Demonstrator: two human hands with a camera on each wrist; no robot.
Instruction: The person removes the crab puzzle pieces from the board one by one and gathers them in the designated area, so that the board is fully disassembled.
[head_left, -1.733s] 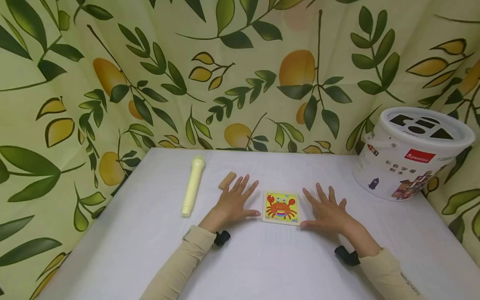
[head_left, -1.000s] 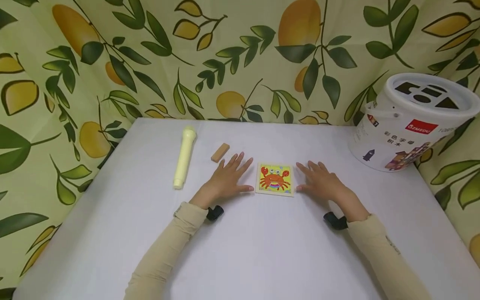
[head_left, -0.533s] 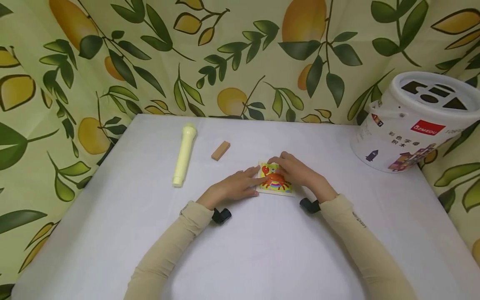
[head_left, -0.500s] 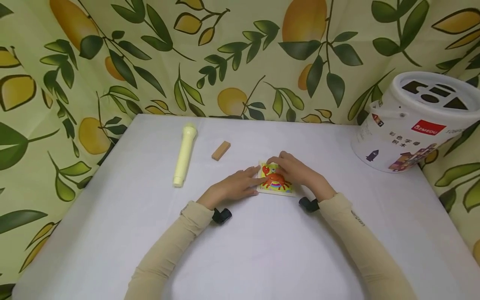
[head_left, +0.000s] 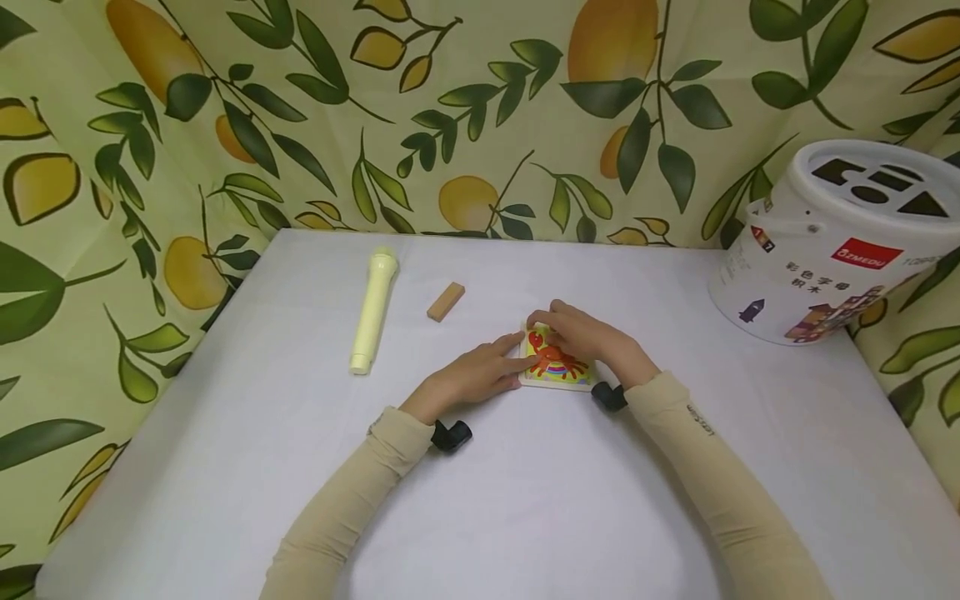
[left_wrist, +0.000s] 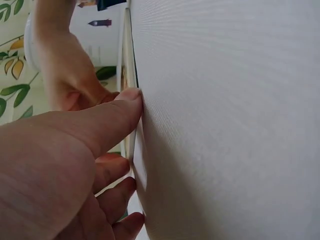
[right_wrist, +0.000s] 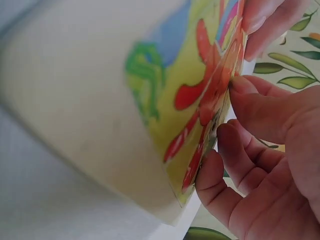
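A square crab puzzle [head_left: 561, 372] with a pale wooden border lies flat on the white table between my hands. My left hand [head_left: 476, 372] steadies its left side: the index finger reaches onto the picture, and in the left wrist view the thumb [left_wrist: 117, 117] touches the board's edge. My right hand [head_left: 588, 335] covers the upper right of the picture. Its thumb [right_wrist: 255, 107] and curled fingers [right_wrist: 212, 182] pinch at the crab's surface in the right wrist view. Whether a piece is lifted there cannot be made out.
A small wooden block [head_left: 446, 302] lies behind my left hand. Farther left is a pale yellow microphone-shaped stick [head_left: 373, 312]. A white lidded bucket [head_left: 832, 258] with shape holes stands at the back right, before a leaf-and-fruit patterned curtain [head_left: 480, 125].
Both hands, spread beside the puzzle earlier, have come inward onto it. The left now touches its left side, and the right's fingers have curled over its upper right. The head view has tilted downward.
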